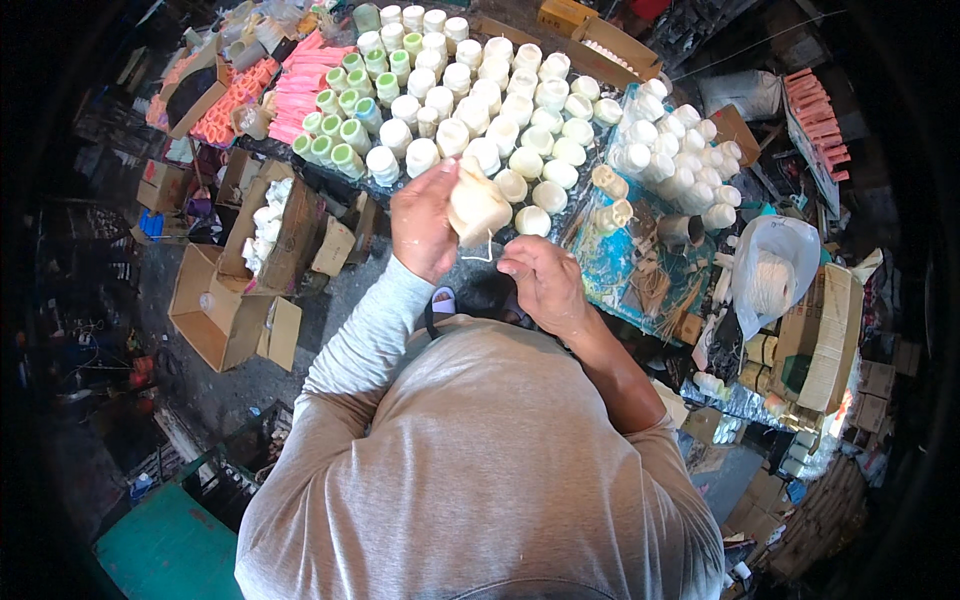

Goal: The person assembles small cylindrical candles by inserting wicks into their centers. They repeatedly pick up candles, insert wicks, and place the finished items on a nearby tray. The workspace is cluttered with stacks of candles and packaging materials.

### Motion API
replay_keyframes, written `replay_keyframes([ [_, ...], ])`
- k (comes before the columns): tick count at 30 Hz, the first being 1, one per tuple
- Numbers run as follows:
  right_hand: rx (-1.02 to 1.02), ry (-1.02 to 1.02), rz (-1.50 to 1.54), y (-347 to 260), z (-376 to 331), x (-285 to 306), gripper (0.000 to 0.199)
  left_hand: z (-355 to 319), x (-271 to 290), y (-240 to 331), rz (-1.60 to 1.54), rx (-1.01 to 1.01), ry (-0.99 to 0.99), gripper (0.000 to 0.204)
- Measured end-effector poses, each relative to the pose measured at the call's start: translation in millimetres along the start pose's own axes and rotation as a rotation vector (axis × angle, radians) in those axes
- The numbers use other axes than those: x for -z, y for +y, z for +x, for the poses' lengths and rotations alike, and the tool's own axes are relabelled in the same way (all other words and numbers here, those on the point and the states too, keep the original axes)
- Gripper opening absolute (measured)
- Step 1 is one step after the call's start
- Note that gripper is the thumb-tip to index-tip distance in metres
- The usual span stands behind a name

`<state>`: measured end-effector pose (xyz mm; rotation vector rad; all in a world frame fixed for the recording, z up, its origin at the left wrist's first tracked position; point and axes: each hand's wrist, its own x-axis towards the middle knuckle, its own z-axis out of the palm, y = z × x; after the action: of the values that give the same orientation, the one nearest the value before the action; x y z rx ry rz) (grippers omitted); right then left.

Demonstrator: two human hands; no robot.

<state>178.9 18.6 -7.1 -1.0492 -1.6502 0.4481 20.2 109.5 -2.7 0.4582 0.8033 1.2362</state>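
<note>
My left hand (424, 222) is wrapped round a cream wax candle (477, 207), held tilted in front of my body above the near edge of the table. A thin white wick (478, 258) hangs from the candle's lower end and bends sideways. Right beside the wick, my right hand (545, 280) is closed with its fingers curled and pinched together. What lies between those fingertips is too small to make out. Just beyond both hands stand rows of white and cream wax candles (452, 137), with green-topped ones (346, 160) to the left.
Pink sticks (308, 82) lie at the table's left end. A blue, wax-spattered surface (610, 265) on the right carries more white candles (665, 150) and a metal can (682, 231). A cone of string (770, 285) sits in a plastic bag. Cardboard boxes (212, 310) stand on the floor at left.
</note>
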Motion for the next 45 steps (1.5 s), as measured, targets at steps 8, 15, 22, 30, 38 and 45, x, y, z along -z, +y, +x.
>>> replay_keyframes([
  [8,0.455,-0.390,0.018,-23,14,-12,0.020,9,-18,-11,0.631,-0.412,0.063,0.029],
  [15,-0.554,0.024,0.270,-19,9,23,0.077,0,-34,11,0.253,-0.237,0.024,0.033],
  [22,-0.618,0.086,0.795,22,-6,29,0.078,-30,-43,7,0.024,0.068,-0.248,0.037],
  [30,-0.745,0.212,1.006,26,-50,55,0.064,-31,-33,9,0.594,-0.013,-0.683,0.037],
  [38,-0.806,0.263,1.086,39,-83,68,0.065,-27,-52,-43,0.901,-0.244,-0.754,0.012],
  [45,-0.898,0.479,1.237,63,-128,81,0.061,-20,-59,-120,0.665,0.078,-0.724,0.013],
])
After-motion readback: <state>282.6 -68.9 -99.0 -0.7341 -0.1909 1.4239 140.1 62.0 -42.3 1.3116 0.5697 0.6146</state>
